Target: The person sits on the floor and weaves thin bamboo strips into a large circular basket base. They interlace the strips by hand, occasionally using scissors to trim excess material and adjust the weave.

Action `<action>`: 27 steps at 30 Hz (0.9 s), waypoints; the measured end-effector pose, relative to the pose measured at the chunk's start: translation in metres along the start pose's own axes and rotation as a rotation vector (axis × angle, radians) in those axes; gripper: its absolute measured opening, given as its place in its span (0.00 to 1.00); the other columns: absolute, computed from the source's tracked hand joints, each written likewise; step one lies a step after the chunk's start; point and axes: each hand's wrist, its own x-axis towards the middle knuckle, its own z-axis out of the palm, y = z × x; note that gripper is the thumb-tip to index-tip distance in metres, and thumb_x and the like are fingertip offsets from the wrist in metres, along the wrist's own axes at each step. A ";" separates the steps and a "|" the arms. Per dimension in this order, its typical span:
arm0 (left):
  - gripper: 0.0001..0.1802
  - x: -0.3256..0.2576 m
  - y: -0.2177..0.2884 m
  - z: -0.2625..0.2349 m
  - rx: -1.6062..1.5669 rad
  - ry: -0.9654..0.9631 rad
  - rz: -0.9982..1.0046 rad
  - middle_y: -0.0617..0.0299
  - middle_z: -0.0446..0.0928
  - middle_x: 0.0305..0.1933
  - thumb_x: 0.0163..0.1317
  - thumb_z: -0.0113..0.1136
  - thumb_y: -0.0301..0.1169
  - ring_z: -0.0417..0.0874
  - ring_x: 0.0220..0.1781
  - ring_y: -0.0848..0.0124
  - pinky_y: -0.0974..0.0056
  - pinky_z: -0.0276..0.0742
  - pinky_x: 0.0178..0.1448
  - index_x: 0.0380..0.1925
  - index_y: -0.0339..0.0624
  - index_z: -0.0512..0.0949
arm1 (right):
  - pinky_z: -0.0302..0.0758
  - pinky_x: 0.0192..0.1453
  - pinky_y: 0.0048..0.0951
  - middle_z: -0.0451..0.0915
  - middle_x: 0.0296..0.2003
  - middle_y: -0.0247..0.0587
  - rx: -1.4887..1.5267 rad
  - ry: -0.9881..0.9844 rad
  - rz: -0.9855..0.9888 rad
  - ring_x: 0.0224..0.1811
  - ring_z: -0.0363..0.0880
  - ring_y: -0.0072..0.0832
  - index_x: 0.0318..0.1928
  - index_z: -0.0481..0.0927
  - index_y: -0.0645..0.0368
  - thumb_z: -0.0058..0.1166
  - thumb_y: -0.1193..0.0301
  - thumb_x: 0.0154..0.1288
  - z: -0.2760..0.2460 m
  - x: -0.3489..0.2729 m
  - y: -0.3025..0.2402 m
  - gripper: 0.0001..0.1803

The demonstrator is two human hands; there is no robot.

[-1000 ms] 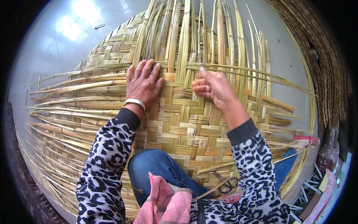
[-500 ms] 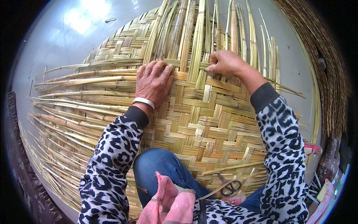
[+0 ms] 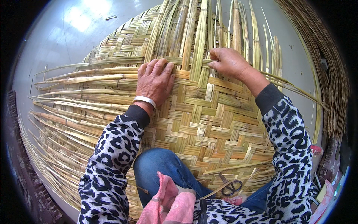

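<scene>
Woven mat (image 3: 201, 115) lay on the floor (image 3: 56, 41). The right hand (image 3: 228, 62) had its grip clamped on a thin strip (image 3: 206, 62); the left hand (image 3: 154, 82) rested on it, its grip's state impossible to tell. Scissors (image 3: 226, 182) lay beside the jeans (image 3: 160, 170).

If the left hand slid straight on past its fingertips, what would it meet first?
Probably the long strips running away beyond the left hand; how high they stand off the mat is unclear.

mat (image 3: 201, 128): yel/tan | sleeves (image 3: 108, 156): blk/wht leopard | jeans (image 3: 160, 168): blu | cloth (image 3: 179, 207): pnk
</scene>
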 end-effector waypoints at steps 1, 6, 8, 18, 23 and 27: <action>0.19 0.000 0.000 0.000 0.002 -0.001 0.002 0.61 0.73 0.56 0.63 0.59 0.40 0.71 0.62 0.62 0.52 0.61 0.66 0.53 0.49 0.77 | 0.77 0.46 0.43 0.83 0.33 0.43 -0.007 0.015 0.018 0.40 0.83 0.40 0.37 0.81 0.55 0.60 0.62 0.63 0.000 -0.001 -0.001 0.10; 0.21 0.001 0.001 -0.001 0.008 -0.057 -0.019 0.61 0.71 0.59 0.64 0.59 0.40 0.69 0.64 0.60 0.52 0.58 0.69 0.56 0.49 0.75 | 0.78 0.48 0.44 0.83 0.33 0.44 -0.025 0.071 -0.028 0.41 0.83 0.41 0.39 0.81 0.55 0.58 0.62 0.64 0.002 0.002 0.000 0.10; 0.22 0.001 0.001 -0.001 0.017 -0.066 -0.023 0.61 0.71 0.59 0.64 0.58 0.41 0.68 0.65 0.60 0.52 0.58 0.69 0.57 0.48 0.75 | 0.78 0.49 0.44 0.83 0.35 0.45 -0.053 0.049 -0.033 0.41 0.83 0.41 0.40 0.81 0.56 0.58 0.63 0.64 0.003 0.005 0.001 0.11; 0.21 0.002 0.001 -0.002 -0.017 -0.092 -0.033 0.62 0.70 0.60 0.64 0.57 0.42 0.66 0.66 0.60 0.51 0.56 0.70 0.55 0.50 0.77 | 0.74 0.40 0.39 0.79 0.28 0.46 -0.001 -0.007 -0.037 0.32 0.78 0.34 0.33 0.78 0.63 0.61 0.66 0.61 -0.003 0.015 -0.001 0.11; 0.17 0.002 -0.003 0.000 -0.014 -0.060 0.003 0.62 0.71 0.58 0.63 0.59 0.39 0.66 0.65 0.60 0.52 0.58 0.68 0.51 0.50 0.79 | 0.73 0.37 0.37 0.76 0.25 0.43 0.088 -0.195 -0.065 0.30 0.76 0.31 0.33 0.78 0.64 0.64 0.66 0.57 -0.008 0.024 0.005 0.13; 0.15 0.002 -0.003 0.001 -0.041 -0.010 0.032 0.63 0.74 0.54 0.62 0.61 0.36 0.70 0.62 0.61 0.54 0.62 0.66 0.48 0.49 0.79 | 0.71 0.36 0.37 0.76 0.25 0.44 0.071 -0.072 -0.072 0.29 0.73 0.30 0.32 0.78 0.63 0.64 0.63 0.59 0.000 0.019 0.008 0.15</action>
